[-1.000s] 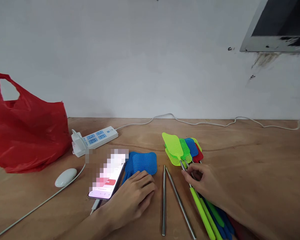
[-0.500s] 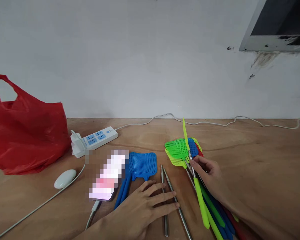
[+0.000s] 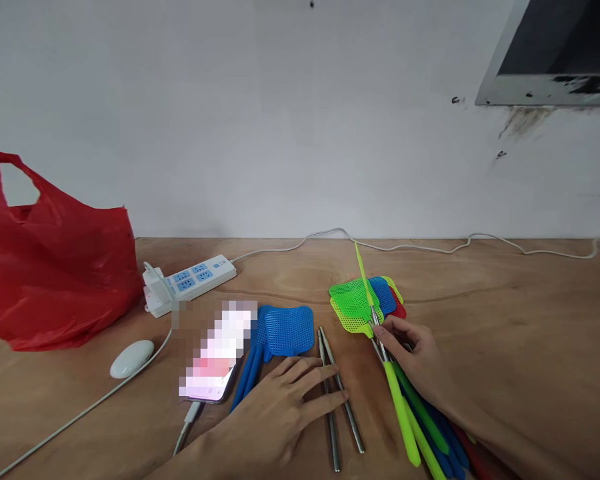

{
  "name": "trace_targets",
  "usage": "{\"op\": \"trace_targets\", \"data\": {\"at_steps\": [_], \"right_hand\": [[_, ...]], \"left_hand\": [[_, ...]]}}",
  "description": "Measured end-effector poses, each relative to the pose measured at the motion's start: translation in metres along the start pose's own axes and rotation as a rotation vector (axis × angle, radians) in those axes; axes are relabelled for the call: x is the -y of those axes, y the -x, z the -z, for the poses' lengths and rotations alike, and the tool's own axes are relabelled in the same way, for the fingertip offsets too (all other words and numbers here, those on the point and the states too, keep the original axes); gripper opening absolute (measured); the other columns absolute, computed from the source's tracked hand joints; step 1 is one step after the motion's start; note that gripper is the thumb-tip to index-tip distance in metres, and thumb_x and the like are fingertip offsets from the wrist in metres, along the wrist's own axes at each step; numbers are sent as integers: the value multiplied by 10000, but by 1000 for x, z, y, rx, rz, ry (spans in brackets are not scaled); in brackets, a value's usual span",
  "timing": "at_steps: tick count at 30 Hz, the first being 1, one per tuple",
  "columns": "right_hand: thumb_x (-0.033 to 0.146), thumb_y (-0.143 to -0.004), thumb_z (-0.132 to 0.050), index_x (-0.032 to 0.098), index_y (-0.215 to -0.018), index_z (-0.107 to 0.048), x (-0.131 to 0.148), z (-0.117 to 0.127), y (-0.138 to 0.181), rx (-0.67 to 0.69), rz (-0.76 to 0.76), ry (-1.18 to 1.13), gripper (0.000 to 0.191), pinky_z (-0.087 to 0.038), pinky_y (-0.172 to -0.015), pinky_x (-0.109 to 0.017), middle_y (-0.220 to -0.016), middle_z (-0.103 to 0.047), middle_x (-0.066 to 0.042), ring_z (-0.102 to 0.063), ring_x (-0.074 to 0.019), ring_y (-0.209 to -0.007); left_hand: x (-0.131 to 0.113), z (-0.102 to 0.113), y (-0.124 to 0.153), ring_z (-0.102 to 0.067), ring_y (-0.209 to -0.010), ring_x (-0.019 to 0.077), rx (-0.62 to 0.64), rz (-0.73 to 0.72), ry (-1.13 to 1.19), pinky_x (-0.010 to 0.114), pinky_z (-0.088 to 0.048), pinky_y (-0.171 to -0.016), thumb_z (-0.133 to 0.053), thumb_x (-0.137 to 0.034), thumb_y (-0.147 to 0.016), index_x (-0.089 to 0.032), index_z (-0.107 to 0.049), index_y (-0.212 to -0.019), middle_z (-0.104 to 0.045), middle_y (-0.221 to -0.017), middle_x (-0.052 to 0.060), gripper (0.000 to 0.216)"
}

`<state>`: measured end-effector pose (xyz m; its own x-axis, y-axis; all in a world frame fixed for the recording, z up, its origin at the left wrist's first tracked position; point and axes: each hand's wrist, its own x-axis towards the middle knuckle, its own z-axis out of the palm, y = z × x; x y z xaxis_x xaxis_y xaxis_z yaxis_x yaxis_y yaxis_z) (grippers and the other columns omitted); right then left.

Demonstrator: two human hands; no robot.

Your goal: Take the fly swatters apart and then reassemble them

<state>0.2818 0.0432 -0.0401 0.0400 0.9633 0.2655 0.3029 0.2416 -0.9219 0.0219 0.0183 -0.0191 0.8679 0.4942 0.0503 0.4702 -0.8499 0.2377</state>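
My right hand [image 3: 413, 350] pinches the metal rod of a yellow-green fly swatter [image 3: 399, 407], whose head is seen edge-on. Beneath it lies a fanned pile of assembled swatters: a green head [image 3: 351, 298] on a yellow one, with a blue head [image 3: 381, 293] and a red one [image 3: 399, 303] beside them. Fingers apart, my left hand [image 3: 293, 403] lies over two loose silver rods [image 3: 353, 420], its fingertips resting on them. Just beyond that hand are blue swatter heads [image 3: 290, 330], with blue handles [image 3: 247, 379] to their left.
A phone [image 3: 215, 353] with a blurred screen is plugged into a cable. Behind it is a white power strip [image 3: 200, 283]. A white mouse-shaped object [image 3: 131, 359] and a red plastic bag [image 3: 60, 267] are at the left. A thin white cord [image 3: 430, 249] runs along the wall.
The yellow-green swatter's head has swung left and turned more edge-on in my right hand. Under my left hand the loose rods have shifted, their far ends now closer together.
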Motion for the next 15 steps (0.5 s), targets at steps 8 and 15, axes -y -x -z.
{"op": "trace_targets", "data": {"at_steps": [8,15], "right_hand": [[490,-892,-596,204,-639,-498,-1,1,1,6,18,24,394,-282,-523,-260,-603,-379,52,-360,-118,-559],[488,-905,-584,206,-651,-501,-2,2,2,20,16,33,389,-285,-526,-267,-604,-398,52,-376,-121,-558]], "left_hand": [[-1,6,0,-445,-1362,300,39,14,43,507,-392,-1112,-535,-4,-748,-264,-438,-1456,-483,-1523,36,761],[-2,6,0,-453,-1362,260,33,11,70,442,-405,-1132,-517,25,-776,-250,-448,-1468,-511,-1491,37,748]]}}
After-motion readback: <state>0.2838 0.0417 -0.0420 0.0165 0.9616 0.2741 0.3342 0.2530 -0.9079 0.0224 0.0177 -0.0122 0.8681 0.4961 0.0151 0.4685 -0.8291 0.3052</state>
